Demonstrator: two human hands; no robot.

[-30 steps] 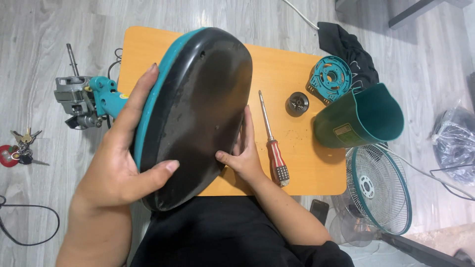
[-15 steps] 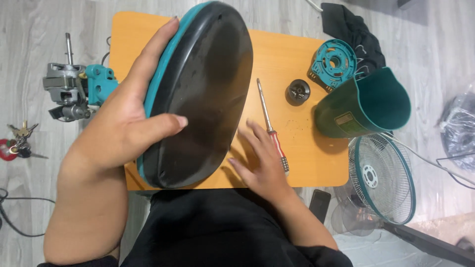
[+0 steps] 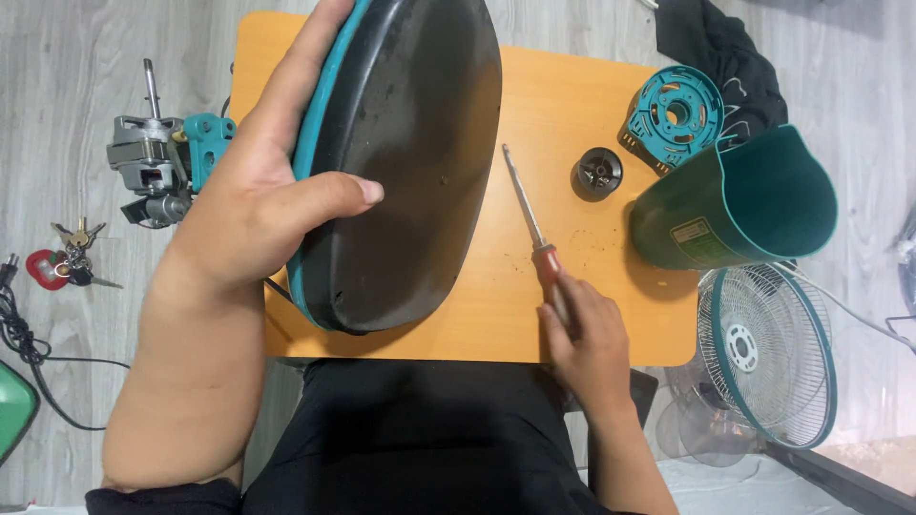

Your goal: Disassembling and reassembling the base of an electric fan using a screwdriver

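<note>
My left hand [image 3: 258, 205] grips a big oval fan base [image 3: 401, 162], teal with a black underside, and holds it tilted on edge above the small orange table [image 3: 563, 95], underside facing up. My thumb lies across the black face. My right hand [image 3: 587, 329] rests near the table's front edge with its fingers closing on the red handle of a screwdriver [image 3: 530, 224] that lies on the tabletop, its shaft pointing away from me.
On the table's right stand a teal motor housing cover [image 3: 735, 205], a round teal plate [image 3: 673, 114] and a small dark knob [image 3: 598, 174]. A fan motor [image 3: 153, 172] and keys [image 3: 67, 257] lie on the floor at left, a fan grille [image 3: 763, 353] at right.
My right hand has left the fan base and moved right onto the screwdriver's handle. My left hand alone now holds the base, lifted a little higher.
</note>
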